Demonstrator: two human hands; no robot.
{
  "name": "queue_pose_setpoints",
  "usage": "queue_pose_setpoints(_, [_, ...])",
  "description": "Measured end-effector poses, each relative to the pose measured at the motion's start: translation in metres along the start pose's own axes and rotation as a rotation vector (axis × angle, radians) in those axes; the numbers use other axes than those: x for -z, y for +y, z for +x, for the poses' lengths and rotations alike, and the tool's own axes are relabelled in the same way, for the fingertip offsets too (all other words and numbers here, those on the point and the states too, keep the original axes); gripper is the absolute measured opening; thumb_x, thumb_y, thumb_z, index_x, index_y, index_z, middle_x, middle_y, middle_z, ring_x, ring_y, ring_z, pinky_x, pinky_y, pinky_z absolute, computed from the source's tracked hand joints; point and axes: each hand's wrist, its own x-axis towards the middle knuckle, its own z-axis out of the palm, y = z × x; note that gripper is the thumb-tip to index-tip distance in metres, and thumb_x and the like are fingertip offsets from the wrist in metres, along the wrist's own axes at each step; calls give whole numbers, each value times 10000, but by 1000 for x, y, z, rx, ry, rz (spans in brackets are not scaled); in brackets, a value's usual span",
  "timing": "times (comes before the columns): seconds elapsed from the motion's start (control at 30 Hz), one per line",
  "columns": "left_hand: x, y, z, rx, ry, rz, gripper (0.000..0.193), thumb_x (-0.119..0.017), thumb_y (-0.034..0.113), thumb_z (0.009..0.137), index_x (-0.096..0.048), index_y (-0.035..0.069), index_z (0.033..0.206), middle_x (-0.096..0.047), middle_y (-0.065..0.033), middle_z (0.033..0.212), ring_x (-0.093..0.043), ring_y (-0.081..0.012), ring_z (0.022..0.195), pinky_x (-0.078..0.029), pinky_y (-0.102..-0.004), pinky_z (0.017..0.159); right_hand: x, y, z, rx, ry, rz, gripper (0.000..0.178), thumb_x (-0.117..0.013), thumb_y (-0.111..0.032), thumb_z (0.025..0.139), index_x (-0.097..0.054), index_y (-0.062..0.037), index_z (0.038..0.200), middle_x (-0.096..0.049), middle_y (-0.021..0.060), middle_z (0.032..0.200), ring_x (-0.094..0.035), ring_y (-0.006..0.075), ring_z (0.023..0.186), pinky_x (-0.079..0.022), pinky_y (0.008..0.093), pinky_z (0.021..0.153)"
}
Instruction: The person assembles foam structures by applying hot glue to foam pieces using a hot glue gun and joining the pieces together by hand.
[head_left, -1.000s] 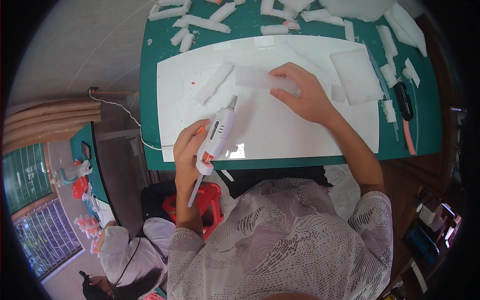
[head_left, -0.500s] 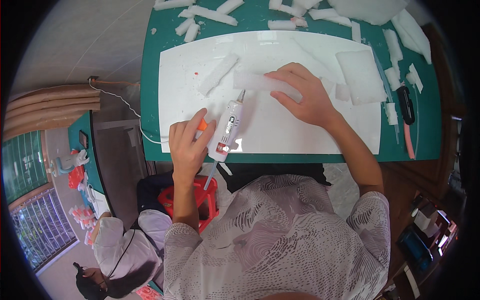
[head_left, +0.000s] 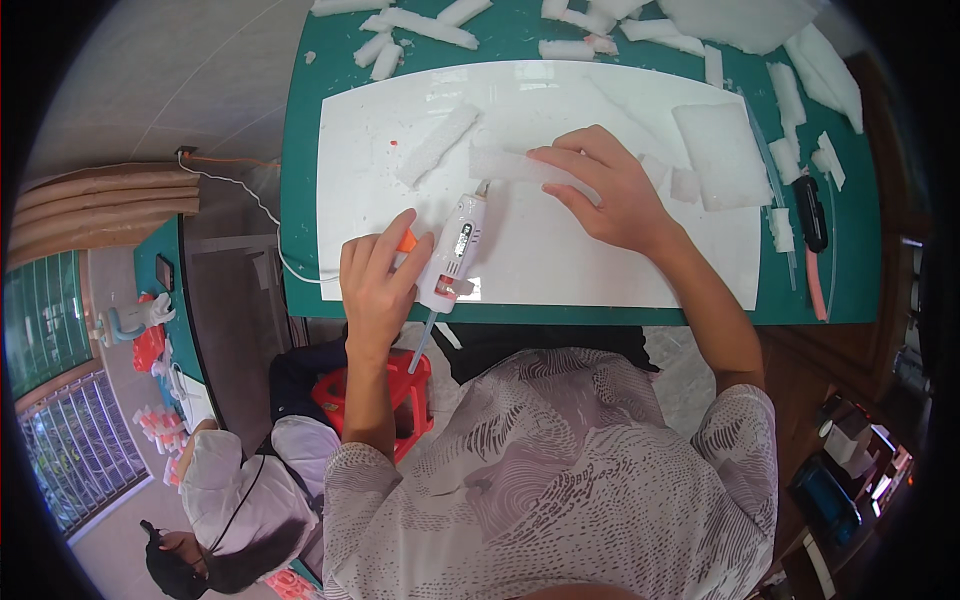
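My left hand (head_left: 378, 285) is closed round the handle of a white hot glue gun (head_left: 457, 250) with an orange trigger. A glue stick (head_left: 421, 345) pokes out of its rear end, and its metal tip reaches the near edge of a white foam strip (head_left: 500, 164). Fingers and thumb of my right hand (head_left: 600, 190) grip that strip's right part from both sides, hiding some of it. A second foam strip (head_left: 438, 145) lies slanted to the left on the white board (head_left: 560, 270).
A square foam sheet (head_left: 722, 155) lies at the board's right. Beyond it are a black-handled cutter (head_left: 812, 213) and loose foam scraps (head_left: 787, 95). More foam pieces (head_left: 428, 27) line the green table's far side. A red stool (head_left: 400, 400) and a seated person (head_left: 240, 490) are at lower left.
The glue gun has shifted very slightly, its tip still by the foam strip's near edge. My right hand keeps its hold on the strip in almost the same place.
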Motion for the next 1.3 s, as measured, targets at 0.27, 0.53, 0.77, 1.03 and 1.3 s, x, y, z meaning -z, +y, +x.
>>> queue_pose_setpoints(0.27, [0,-1,-2,20,-46,-46,505,-657,-62,558,-726,87,1036,-657,-84,1231,-595,-226,859,-429,-358,760,1,-1,2,54,-6,-39,340,-742,-88,846,-688,-58,1180,-640,91,1054,-585,273,953,-509,353,848])
queue_pose_setpoints(0.53, [-2,0,0,38,-67,-36,490,-661,-68,562,-723,88,1023,-659,-68,1222,-584,-215,846,-422,-358,742,-1,1,2,65,-34,-20,332,-728,-65,839,-694,-23,1166,-658,126,1055,-587,299,956,-497,369,840])
queue_pose_setpoints(0.77, [-4,-1,-2,40,-83,-38,484,-664,-55,559,-720,89,1018,-652,-66,1233,-580,-217,849,-422,-359,729,0,1,1,34,-87,-32,289,-705,-117,888,-688,-39,1167,-667,103,1077,-586,283,994,-501,360,888])
queue_pose_setpoints(1.03, [-5,-2,-3,46,-94,-56,479,-654,-58,564,-714,84,1017,-648,-61,1235,-569,-222,832,-424,-360,727,0,-1,2,12,-126,-11,279,-701,-122,895,-691,-39,1162,-671,106,1081,-591,285,1007,-498,361,896])
queue_pose_setpoints(1.3, [-5,-2,-3,66,-86,-77,491,-648,-65,564,-714,89,1026,-647,-61,1234,-566,-224,826,-423,-357,727,7,-1,5,-119,-68,148,293,-704,-97,897,-687,-32,1182,-675,110,1092,-623,273,968,-503,350,891])
